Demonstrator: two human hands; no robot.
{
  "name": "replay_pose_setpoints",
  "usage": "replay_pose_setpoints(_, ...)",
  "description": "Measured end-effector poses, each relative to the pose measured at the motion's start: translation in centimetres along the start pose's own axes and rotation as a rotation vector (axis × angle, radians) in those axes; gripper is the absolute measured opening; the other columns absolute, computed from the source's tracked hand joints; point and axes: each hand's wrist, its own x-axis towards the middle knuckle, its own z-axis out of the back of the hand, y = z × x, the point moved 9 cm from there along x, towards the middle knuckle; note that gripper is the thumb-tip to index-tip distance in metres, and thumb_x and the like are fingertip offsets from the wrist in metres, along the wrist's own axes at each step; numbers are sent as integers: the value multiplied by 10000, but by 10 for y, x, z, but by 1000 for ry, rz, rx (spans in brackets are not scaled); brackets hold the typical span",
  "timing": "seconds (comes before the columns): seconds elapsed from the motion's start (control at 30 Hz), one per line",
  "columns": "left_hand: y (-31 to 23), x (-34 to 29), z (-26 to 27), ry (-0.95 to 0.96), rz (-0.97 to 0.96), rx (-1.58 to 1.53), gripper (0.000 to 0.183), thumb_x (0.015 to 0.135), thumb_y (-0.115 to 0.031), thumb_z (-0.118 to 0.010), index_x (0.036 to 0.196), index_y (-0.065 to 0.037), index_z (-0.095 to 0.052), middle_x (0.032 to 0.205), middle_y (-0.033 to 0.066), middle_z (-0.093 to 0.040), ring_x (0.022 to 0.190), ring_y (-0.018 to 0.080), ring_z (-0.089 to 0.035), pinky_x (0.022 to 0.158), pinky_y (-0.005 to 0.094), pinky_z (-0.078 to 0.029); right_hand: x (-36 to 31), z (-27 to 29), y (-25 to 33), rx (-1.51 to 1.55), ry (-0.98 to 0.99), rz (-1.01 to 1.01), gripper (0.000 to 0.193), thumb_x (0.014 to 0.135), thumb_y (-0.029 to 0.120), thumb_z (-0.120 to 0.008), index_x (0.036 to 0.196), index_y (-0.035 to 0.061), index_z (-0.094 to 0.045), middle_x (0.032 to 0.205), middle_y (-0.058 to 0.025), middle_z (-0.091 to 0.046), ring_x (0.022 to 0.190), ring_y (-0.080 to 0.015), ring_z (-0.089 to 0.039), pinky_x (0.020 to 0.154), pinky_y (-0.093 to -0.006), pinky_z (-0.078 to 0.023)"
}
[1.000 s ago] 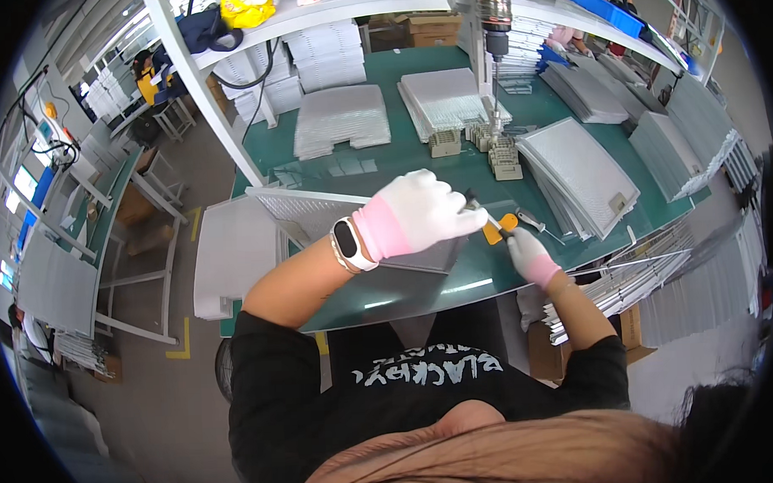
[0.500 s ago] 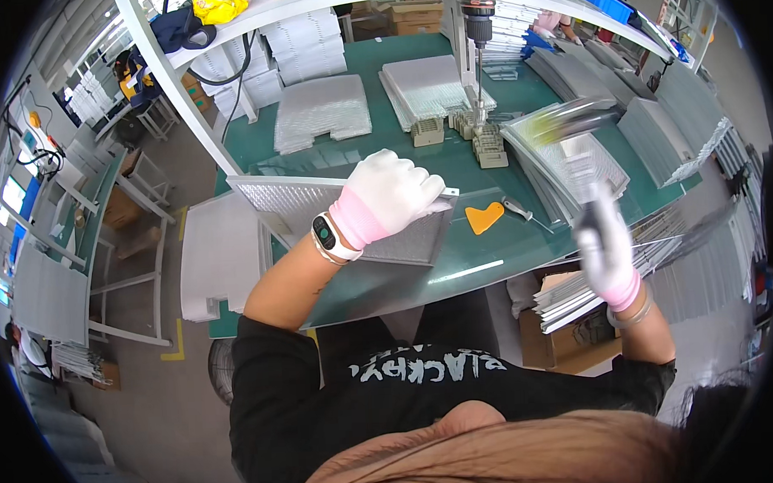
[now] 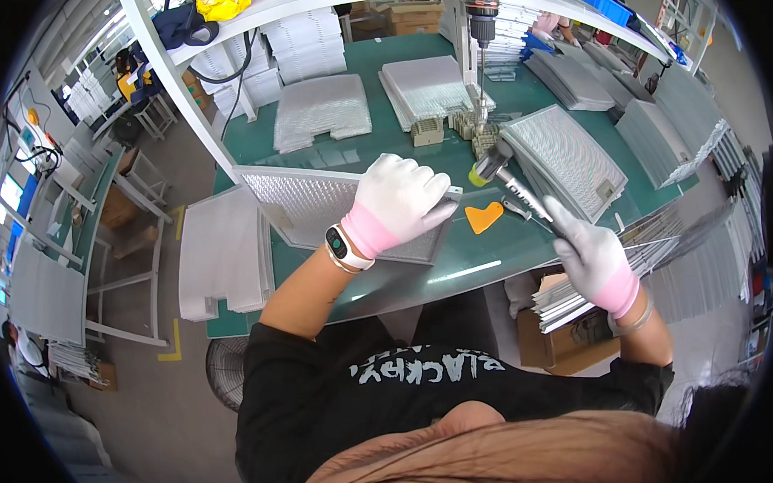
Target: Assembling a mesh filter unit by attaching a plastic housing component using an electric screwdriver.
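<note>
My left hand [image 3: 400,194], in a white and pink glove, is closed over the top edge of a grey framed mesh panel [image 3: 304,206]. The panel stands tilted on the green table [image 3: 481,264], its left corner toward the shelf post. In my right hand [image 3: 598,260], gloved the same way, is the handle of a mallet [image 3: 525,194]. The mallet's dark head with a yellow-green face is raised just right of the panel's right corner, apart from it. Below the head lie a yellow heart-shaped scraper [image 3: 481,218] and a small grey-handled tool [image 3: 515,207], partly behind the mallet.
A stack of mesh panels [image 3: 571,154] lies to the right. Small metal blocks [image 3: 428,132] stand beneath a hanging power driver [image 3: 483,21]. Bubble-textured sheets [image 3: 322,107] lie at the back, white panels [image 3: 221,247] at the left. A white shelf post [image 3: 177,87] rises at the left.
The mallet has swung left and down from above the right-hand stack toward the panel's corner. My right hand has turned with it; my left hand has shifted slightly right.
</note>
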Motion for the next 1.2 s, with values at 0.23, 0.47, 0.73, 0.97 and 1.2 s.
replay_pose_setpoints(0.23,-1,-6,1,-98,81,7,273,644,-259,-772,828,-139,-612,630,-9,-505,584,182,-512,567,339,-381,-11,5,-9,204,-275,8,609,899,15,-529,1469,-28,-319,928,-203,-653,742,-308,-664,695,-343,-523)
replay_pose_setpoints(0.47,-3,-11,2,-171,105,0,284,639,-312,-776,781,-141,-598,637,-13,-497,583,182,-503,558,343,-363,5,-74,-51,250,78,-216,563,875,77,-581,1422,104,-451,1147,-236,-632,993,-392,-633,840,-432,-512)
replay_pose_setpoints(0.73,-6,-7,5,-254,294,1,352,627,-331,-782,554,-150,-489,531,19,-428,498,223,-452,518,373,-324,83,-101,-77,-34,-454,-12,633,850,90,-623,1417,-20,-362,1204,-271,-484,1144,-429,-473,1009,-486,-387)
replay_pose_setpoints(0.97,-5,-4,-2,-236,344,61,272,632,-273,-757,589,-139,-524,562,13,-442,564,222,-476,602,386,-348,230,122,0,700,-813,389,764,849,207,-684,1482,24,-297,1300,-197,-534,1192,-189,-537,1004,-294,-430)
replay_pose_setpoints(1.2,10,1,-11,-283,404,31,217,631,-243,-738,592,-133,-555,568,14,-468,582,226,-488,611,392,-354,249,83,8,1612,-354,186,135,902,201,-619,882,70,-593,742,-35,-586,578,-117,-532,507,-257,-438)
